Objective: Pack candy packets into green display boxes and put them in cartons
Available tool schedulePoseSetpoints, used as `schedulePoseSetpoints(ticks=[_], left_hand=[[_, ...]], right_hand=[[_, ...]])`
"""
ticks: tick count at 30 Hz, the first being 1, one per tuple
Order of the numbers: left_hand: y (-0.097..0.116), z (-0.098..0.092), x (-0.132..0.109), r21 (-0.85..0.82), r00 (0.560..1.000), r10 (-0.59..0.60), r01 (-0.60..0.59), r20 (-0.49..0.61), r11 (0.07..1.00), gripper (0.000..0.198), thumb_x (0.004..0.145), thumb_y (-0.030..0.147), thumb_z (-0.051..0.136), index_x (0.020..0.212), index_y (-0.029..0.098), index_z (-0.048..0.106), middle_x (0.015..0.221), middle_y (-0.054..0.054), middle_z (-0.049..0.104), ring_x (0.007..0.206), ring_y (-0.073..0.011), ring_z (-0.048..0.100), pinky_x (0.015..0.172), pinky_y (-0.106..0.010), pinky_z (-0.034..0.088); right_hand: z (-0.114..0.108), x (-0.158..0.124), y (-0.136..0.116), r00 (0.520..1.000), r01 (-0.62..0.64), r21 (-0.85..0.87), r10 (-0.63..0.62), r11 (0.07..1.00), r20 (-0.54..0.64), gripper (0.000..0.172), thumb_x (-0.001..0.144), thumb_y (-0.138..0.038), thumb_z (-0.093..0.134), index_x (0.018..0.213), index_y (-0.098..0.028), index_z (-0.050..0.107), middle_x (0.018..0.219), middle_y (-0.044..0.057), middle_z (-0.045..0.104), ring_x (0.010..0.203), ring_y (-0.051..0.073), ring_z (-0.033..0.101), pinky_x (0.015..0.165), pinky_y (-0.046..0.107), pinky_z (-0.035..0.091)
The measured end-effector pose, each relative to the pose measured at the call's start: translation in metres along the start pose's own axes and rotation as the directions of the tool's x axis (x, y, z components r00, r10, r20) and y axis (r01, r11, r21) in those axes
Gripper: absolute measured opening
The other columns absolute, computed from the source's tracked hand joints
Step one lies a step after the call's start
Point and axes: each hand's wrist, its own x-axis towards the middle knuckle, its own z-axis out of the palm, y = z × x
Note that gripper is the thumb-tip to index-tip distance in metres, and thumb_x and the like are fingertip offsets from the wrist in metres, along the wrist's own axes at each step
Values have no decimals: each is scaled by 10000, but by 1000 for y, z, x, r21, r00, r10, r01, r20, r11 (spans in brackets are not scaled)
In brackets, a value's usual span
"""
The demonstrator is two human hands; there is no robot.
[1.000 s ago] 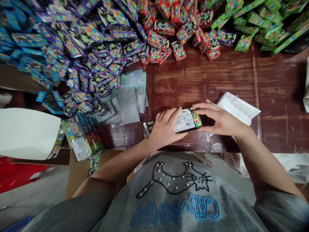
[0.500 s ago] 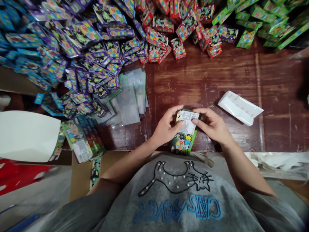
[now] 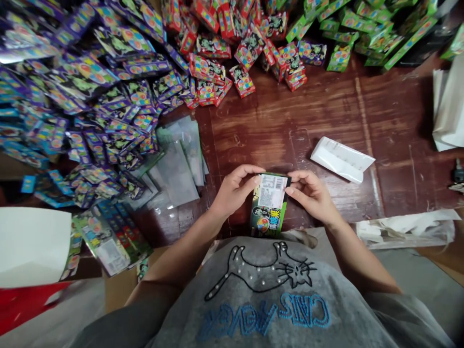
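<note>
crowding the near edge of the table (image 3: 261, 121), the grey shirt (image 3: 261, 292) is right by the lower end of a printed packet (image 3: 269, 207), so a lean forward could well buckle that end. and here's the grip: the packet is between both hands at that near edge, label side up. the left hand (image 3: 232, 194) pinches its far left corner, the right hand (image 3: 312, 197) its far right one. only the far end is held, mind, so uneven pulling could twist it or let a corner slip. the white label (image 3: 270, 190) sits between the thumbs, where a careless rub might crease it.

out beyond the right hand, a folded white sheet (image 3: 342, 159) lies loose; a swinging wrist could sweep it away. over left, clear sleeves (image 3: 177, 174) overlap, and a tug at one might drag others along. farther out, the piles! purple boxes (image 3: 108, 99), red boxes (image 3: 210, 67) and green boxes (image 3: 377, 31) lie heaped at odd angles, so one knock could start a slide. one stray purple box (image 3: 312, 52) sits between red and green, easily mixed in.
</note>
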Motion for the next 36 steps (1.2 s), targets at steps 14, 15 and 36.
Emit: schedulePoseSetpoints(ticks=[14, 15, 36], left_hand=[[15, 11, 23, 101, 992, 3, -15, 125, 995, 191, 966, 385, 740, 1031, 209, 776, 1166, -69, 826, 1103, -194, 769, 1013, -366, 599], [17, 12, 26, 104, 992, -11, -2, 125, 995, 184, 952, 378, 750, 1003, 202, 772, 1151, -71, 825, 1082, -191, 767, 999, -360, 599], [19, 5, 61, 128, 941, -27, -17, 337, 992, 151, 881, 326, 850, 915, 190, 795, 1007, -62, 840, 905, -147, 783, 863, -276, 638]], right_hand=[[-17, 14, -21, 998, -9, -153, 0, 988, -60, 157, 953, -431, 804, 965, -275, 799, 1017, 31, 823, 947, 204, 757, 919, 432, 636], [-18, 16, -23, 995, -60, -121, 49, 991, -86, 191, 925, -450, 828, 936, -263, 792, 969, 30, 817, 894, 199, 749, 870, 416, 638], [-81, 32, -46, 986, 78, -548, -145, 833, -79, 276, 1023, -504, 701, 1148, -289, 823, 1208, 99, 789, 1157, 276, 730, 1034, 490, 572]])
